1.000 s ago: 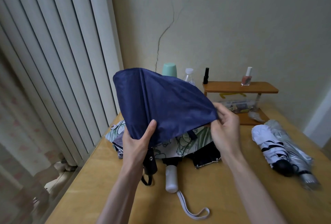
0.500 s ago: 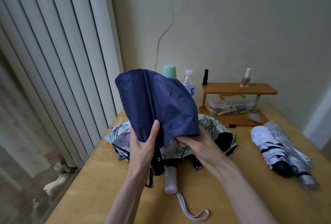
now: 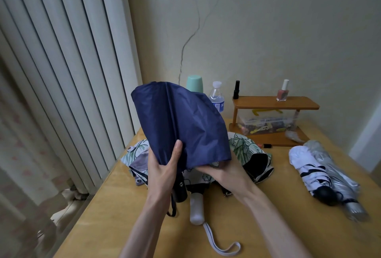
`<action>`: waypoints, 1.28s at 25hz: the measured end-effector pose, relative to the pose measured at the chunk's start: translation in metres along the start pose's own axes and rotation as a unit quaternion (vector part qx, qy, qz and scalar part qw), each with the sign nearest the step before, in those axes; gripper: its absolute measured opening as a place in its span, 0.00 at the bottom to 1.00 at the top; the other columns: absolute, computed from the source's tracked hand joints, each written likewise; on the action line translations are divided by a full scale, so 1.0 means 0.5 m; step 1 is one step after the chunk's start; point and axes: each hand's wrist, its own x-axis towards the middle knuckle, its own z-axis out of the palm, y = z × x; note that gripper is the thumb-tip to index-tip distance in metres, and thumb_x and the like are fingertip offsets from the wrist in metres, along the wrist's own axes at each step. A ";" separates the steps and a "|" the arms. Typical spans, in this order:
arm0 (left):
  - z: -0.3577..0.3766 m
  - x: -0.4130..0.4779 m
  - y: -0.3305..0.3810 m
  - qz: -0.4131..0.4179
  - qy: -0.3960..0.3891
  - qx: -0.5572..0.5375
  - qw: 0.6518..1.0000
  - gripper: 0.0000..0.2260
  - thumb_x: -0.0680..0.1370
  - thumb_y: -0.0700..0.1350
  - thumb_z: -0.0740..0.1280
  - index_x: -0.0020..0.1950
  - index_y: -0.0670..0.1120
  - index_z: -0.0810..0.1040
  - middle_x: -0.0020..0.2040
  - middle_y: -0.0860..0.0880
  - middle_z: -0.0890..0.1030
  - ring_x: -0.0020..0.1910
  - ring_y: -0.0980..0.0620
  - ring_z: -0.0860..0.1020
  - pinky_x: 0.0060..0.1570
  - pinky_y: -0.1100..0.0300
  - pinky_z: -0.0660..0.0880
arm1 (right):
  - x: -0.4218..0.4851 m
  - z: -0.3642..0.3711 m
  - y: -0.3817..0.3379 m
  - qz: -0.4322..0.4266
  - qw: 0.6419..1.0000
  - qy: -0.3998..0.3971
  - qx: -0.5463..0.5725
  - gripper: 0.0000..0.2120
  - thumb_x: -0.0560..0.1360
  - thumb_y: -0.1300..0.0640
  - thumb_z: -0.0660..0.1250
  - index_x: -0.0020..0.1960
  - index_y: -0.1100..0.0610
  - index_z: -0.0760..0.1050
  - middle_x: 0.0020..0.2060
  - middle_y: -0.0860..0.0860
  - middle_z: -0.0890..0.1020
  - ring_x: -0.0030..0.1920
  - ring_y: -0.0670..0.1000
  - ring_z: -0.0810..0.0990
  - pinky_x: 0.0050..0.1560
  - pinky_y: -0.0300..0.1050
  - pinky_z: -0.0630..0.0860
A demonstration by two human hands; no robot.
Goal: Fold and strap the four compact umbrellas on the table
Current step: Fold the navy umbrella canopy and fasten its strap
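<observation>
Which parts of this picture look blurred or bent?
Head view: the blinds bow from wide-angle distortion; the silver umbrella at the right edge is smeared; the navy umbrella in the middle is sharp; light is soft, without glare.

The left grip (image 3: 162, 172) clasps the navy umbrella (image 3: 181, 121), canopy up, above the bench (image 3: 115, 212), the right grip (image 3: 224, 173) reaching under its hem, over an unfolded floral umbrella (image 3: 243, 148), with a white umbrella (image 3: 305, 167) and a silver umbrella (image 3: 338, 173) rolled, touching, at right.
</observation>
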 end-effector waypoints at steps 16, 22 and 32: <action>0.018 -0.025 0.017 0.080 -0.127 0.085 0.985 0.30 0.74 0.52 0.77 0.74 0.58 0.71 0.68 0.63 0.79 0.68 0.66 0.76 0.64 0.68 0.75 | 0.018 -0.014 -0.028 0.035 0.981 0.112 0.156 0.15 0.71 0.58 0.80 0.56 0.51 0.83 0.50 0.47 0.89 0.55 0.49 0.88 0.55 0.46 0.83; 0.021 -0.025 0.000 0.069 -0.114 0.060 0.989 0.33 0.73 0.53 0.78 0.77 0.54 0.71 0.70 0.58 0.79 0.68 0.61 0.78 0.67 0.60 0.78 | 0.019 -0.001 -0.021 0.020 0.994 0.096 0.047 0.15 0.81 0.54 0.73 0.52 0.68 0.80 0.48 0.66 0.85 0.52 0.62 0.86 0.58 0.64 0.81; 0.014 -0.016 -0.002 0.045 -0.008 0.038 0.998 0.26 0.71 0.45 0.83 0.64 0.59 0.77 0.60 0.60 0.84 0.57 0.63 0.83 0.55 0.65 0.81 | 0.015 -0.028 -0.034 -0.039 0.986 0.162 -0.025 0.06 0.76 0.55 0.78 0.50 0.57 0.85 0.43 0.48 0.88 0.46 0.48 0.87 0.45 0.42 0.83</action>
